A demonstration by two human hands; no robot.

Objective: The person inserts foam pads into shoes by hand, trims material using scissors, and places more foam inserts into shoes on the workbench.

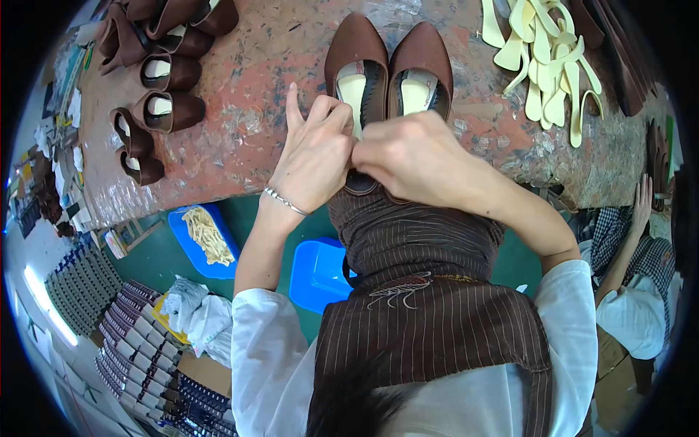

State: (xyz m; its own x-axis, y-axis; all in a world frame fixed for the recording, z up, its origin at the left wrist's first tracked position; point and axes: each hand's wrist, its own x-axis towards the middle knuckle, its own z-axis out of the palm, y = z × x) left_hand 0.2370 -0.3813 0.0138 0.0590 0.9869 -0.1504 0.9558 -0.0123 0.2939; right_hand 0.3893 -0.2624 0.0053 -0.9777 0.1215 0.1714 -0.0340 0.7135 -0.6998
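Two brown pointed shoes stand side by side at the table edge, toes away from me: a left shoe (355, 47) and a right shoe (424, 51). A cream insole (352, 91) shows inside the left one, and a cream piece (415, 95) lies in the other. My left hand (313, 153) is closed at the left shoe's side, one finger sticking up. Close against it, my right hand (411, 156) is pinched over the heel area and slightly blurred. The fingertips of both hands are hidden, so what they grip does not show.
Several brown shoes (171, 111) line the table's left side. A pile of cream insole pieces (542, 62) lies at the right, beside more brown shoe parts (619, 54). Below are a blue tray (204, 240) of cream pieces and a blue bin (318, 273). Another person's arm (628, 240) is at the right.
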